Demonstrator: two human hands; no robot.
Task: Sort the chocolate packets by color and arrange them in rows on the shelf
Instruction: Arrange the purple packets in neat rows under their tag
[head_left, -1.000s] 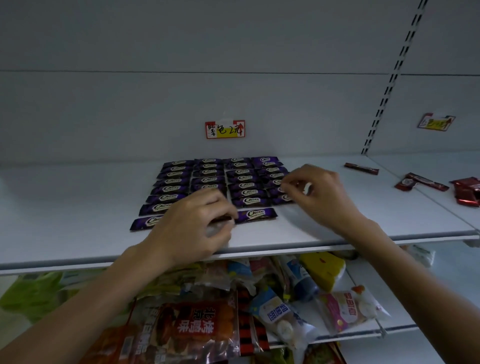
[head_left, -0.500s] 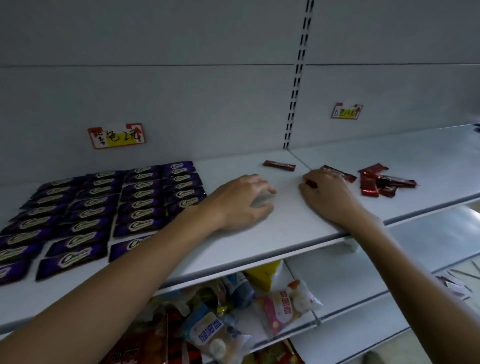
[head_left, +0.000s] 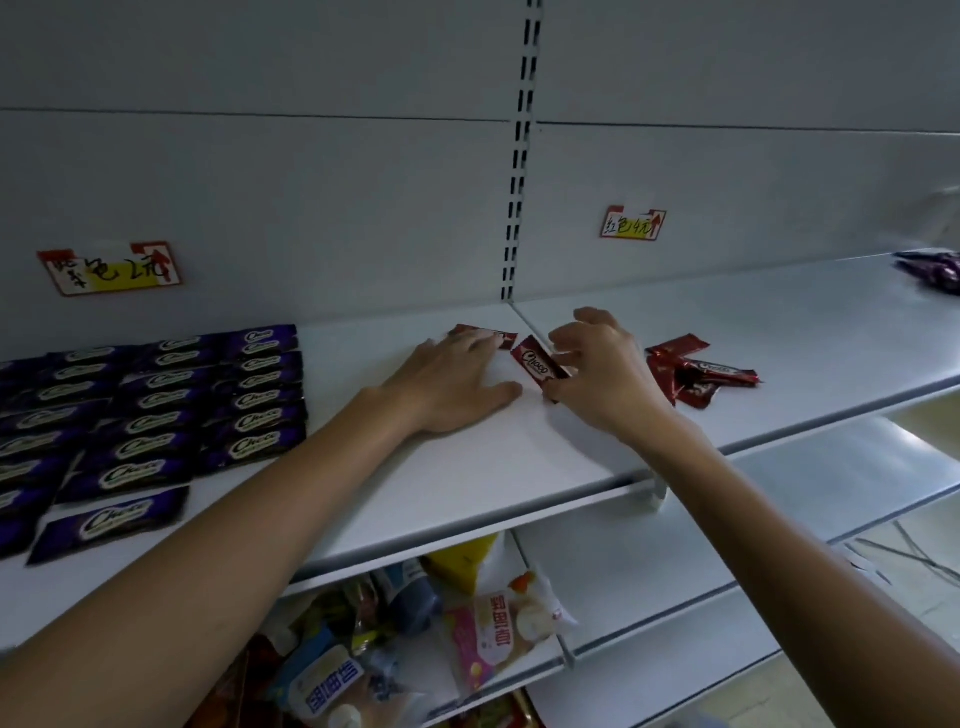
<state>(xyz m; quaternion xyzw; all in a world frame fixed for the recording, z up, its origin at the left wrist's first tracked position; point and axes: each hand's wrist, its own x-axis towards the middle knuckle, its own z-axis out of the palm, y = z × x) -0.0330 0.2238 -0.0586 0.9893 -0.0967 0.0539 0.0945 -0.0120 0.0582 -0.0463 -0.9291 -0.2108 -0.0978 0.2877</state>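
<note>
Both hands moved in toward the upright (head_left: 519, 156); right now has a packet. Shelf (head_left: 467, 467): purple rows (head_left: 156, 405) well left of the upright, look done; red pile (head_left: 696, 371) right of it, loose. Left hand (head_left: 457, 379) flat, fingertips pressing far packet (head_left: 485, 335) just left of the upright, likely to slide it. Right hand (head_left: 602, 374) pinches Choco packet (head_left: 537, 366) below the upright, probably starting the red row.

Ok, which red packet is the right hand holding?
The tilted red packet at the seam, pinched by the right hand; another lies under the left hand, others heaped rightward.
</note>
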